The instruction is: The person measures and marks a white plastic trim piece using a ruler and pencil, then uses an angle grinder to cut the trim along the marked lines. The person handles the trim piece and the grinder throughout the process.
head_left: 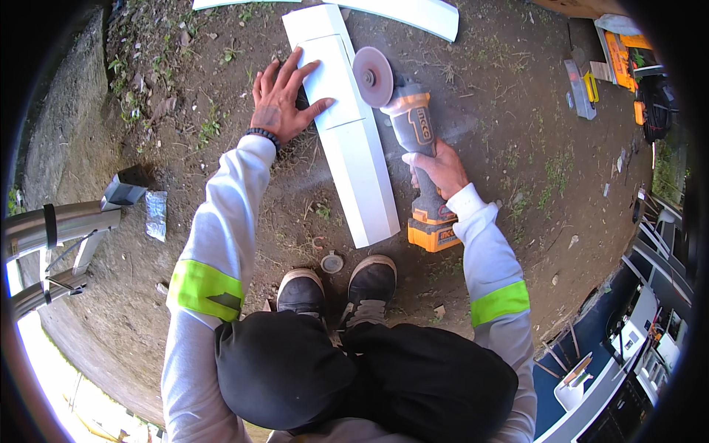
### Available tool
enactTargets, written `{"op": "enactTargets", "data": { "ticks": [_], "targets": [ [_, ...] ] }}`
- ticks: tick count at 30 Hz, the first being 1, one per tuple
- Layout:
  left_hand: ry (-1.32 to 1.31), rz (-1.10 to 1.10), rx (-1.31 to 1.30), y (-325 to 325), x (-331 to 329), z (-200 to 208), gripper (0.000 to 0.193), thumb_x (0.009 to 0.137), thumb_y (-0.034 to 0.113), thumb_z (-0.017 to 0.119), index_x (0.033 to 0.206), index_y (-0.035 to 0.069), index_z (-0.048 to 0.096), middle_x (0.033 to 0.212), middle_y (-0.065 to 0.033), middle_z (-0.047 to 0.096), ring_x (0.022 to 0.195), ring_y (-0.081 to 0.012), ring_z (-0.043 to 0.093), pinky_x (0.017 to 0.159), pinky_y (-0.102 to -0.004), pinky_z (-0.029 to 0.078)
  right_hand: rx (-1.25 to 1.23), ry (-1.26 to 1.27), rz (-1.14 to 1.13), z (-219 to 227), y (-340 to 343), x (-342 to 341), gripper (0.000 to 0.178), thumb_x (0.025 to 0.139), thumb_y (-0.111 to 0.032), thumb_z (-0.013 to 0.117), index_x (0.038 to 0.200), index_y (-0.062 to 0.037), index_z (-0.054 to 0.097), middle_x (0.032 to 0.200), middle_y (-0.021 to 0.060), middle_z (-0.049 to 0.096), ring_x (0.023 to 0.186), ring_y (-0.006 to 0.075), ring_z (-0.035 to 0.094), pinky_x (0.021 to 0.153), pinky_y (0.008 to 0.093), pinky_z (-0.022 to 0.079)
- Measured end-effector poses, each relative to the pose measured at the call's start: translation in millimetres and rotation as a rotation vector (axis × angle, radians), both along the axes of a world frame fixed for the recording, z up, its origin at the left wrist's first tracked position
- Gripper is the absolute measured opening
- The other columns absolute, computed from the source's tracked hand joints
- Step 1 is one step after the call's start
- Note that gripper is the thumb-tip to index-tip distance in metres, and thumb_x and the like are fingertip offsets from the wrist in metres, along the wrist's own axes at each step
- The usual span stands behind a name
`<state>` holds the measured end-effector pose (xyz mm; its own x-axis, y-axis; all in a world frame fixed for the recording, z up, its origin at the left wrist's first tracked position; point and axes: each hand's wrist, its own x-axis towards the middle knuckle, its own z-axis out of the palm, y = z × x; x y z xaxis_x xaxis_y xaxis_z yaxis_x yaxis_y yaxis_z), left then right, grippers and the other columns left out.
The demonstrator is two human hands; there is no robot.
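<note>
A long white panel (356, 159) lies on the dirt ground in front of my shoes, with thin lines across it and along its upper part. My left hand (284, 96) rests on its left edge near the far end, fingers spread. Wrapped round the grip of a grey and orange cordless angle grinder (415, 129) is my right hand (443, 171). The grinder's reddish-brown disc (373, 77) is beside the panel's right edge; whether it touches cannot be made out. An orange battery pack (433, 235) forms the tool's near end.
More white strips (413, 15) lie at the far edge. A folded metal ladder (63, 229) is at left, near a silver packet (156, 214). At far right are a grey tray with a yellow-handled tool (591, 87) and orange items (619, 63). A small round lid (332, 262) sits by my shoes.
</note>
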<state>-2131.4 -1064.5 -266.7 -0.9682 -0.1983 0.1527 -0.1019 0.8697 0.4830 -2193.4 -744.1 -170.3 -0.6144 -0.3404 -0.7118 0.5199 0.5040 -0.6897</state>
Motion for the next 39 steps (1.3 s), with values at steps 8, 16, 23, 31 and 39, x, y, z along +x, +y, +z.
{"op": "enactTargets", "data": {
  "ticks": [8,16,23,31,39],
  "targets": [
    [-0.033,-0.006,-0.025,0.2,-0.1,1.0,0.087,0.080,0.084,0.054,0.150,0.032,0.045,0.166,-0.0058,0.026,0.152,-0.0419,0.018,0.122,-0.0629,0.006,-0.004,-0.011,-0.004,1.7,4.3,4.4,0.031,0.084,-0.012,0.074,0.110,-0.0041,0.059,0.073,0.0042,0.061,0.058,0.0150,0.061,0.056,0.0309,0.053],
    [-0.041,-0.009,-0.046,-0.6,-0.4,-0.3,0.088,0.080,0.085,0.053,0.150,0.031,0.045,0.166,-0.0060,0.026,0.151,-0.0412,0.021,0.122,-0.0617,0.007,0.005,0.001,0.007,0.6,9.1,7.4,0.034,0.082,-0.014,0.075,0.110,-0.0043,0.059,0.073,0.0042,0.061,0.058,0.0151,0.061,0.055,0.0315,0.053],
    [-0.023,-0.007,-0.043,-0.3,-0.4,0.1,0.088,0.080,0.085,0.053,0.150,0.031,0.045,0.166,-0.0060,0.027,0.151,-0.0415,0.021,0.122,-0.0620,0.007,0.012,-0.001,0.003,-0.7,11.6,9.8,0.034,0.082,-0.015,0.075,0.110,-0.0043,0.059,0.073,0.0044,0.061,0.058,0.0151,0.061,0.056,0.0314,0.053],
    [-0.023,-0.002,-0.024,0.1,0.1,0.4,0.087,0.080,0.084,0.053,0.150,0.033,0.045,0.166,-0.0056,0.026,0.151,-0.0422,0.020,0.122,-0.0640,0.006,0.011,-0.014,0.003,-0.9,14.0,12.1,0.039,0.080,-0.018,0.078,0.112,-0.0043,0.060,0.076,0.0046,0.062,0.061,0.0153,0.062,0.057,0.0315,0.053],
    [-0.027,0.002,-0.026,0.4,-0.4,-1.3,0.089,0.079,0.086,0.052,0.150,0.033,0.045,0.166,-0.0057,0.026,0.152,-0.0420,0.019,0.122,-0.0645,0.006,0.018,-0.013,0.001,-1.1,16.1,14.6,0.037,0.081,-0.015,0.077,0.112,-0.0044,0.060,0.076,0.0047,0.062,0.061,0.0153,0.062,0.057,0.0319,0.054]
  ]
}}
